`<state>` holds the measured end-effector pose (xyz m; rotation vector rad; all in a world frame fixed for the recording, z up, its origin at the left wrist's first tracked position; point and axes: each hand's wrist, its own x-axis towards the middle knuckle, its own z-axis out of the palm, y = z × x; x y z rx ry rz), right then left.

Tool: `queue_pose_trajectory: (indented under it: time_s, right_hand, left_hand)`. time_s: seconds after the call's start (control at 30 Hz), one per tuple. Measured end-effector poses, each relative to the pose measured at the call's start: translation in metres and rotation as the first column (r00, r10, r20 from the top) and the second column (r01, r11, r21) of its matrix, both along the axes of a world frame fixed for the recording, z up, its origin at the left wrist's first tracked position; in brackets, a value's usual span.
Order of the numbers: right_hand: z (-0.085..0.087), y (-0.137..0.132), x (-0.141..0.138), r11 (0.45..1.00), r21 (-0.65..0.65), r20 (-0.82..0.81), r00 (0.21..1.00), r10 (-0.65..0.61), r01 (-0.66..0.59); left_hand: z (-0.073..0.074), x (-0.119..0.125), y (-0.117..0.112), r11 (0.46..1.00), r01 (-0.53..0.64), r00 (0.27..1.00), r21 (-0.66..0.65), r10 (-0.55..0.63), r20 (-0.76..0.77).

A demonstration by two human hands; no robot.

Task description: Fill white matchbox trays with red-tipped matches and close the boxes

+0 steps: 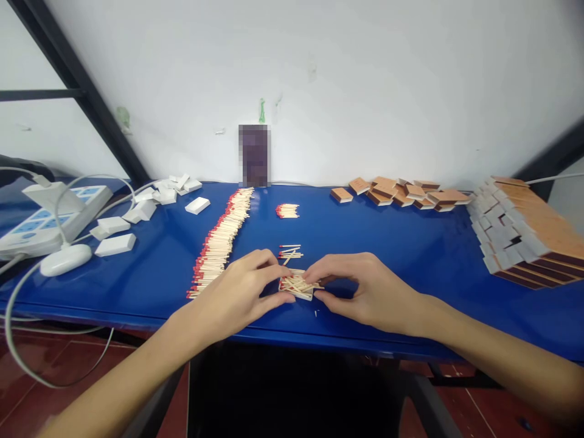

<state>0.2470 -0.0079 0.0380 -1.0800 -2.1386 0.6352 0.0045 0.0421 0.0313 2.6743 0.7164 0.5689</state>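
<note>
A small white matchbox tray (305,297) lies near the front edge of the blue table, heaped with loose red-tipped matches (297,284). My left hand (249,286) grips its left end between thumb and fingers. At the right end, the thumb and fingers of my right hand (365,289) close on the tray, with a few match ends poking out between them. Just behind the tray lie several scattered matches (291,250). A small neat bunch of matches (287,211) sits farther back. To the left, a long row of matches (223,237) runs from the back toward my left forearm.
White box trays (115,244) lie at the left beside a power strip (59,219) with white cables. Orange-brown matchbox sleeves (401,193) are piled at the back right. A stack of matchboxes (529,231) stands at the far right. A white wall (365,91) rises behind the table.
</note>
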Motion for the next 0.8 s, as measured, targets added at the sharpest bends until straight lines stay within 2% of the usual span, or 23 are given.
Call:
queue_pose_trajectory:
  time_s: [0.13,0.23,0.4,0.57,0.8]
  right_hand:
    - [0.000,-0.001,0.002,0.992,0.109,0.075,0.995,0.063,-0.071]
    - [-0.001,0.000,0.005,0.984,0.139,0.092,0.990,0.103,-0.115]
    - [0.001,0.002,0.011,0.978,0.177,0.121,0.989,0.088,-0.109]
    - [0.007,0.005,0.015,0.986,0.155,0.185,0.982,0.030,-0.059]
    - [0.006,0.009,0.011,0.986,0.126,0.170,0.981,0.089,-0.111]
  left_hand:
    - [-0.005,0.002,-0.001,0.999,-0.012,1.000,-0.049,0.012,-0.003]
    - [-0.004,0.003,-0.001,0.998,-0.001,1.000,-0.065,0.001,0.003]
    - [-0.001,0.001,0.000,0.998,0.009,0.999,-0.064,-0.007,0.046]
    - [-0.002,-0.001,0.002,1.000,0.014,0.997,0.004,-0.014,0.070]
    - [0.000,0.006,0.002,0.994,0.052,0.991,-0.095,-0.039,0.129]
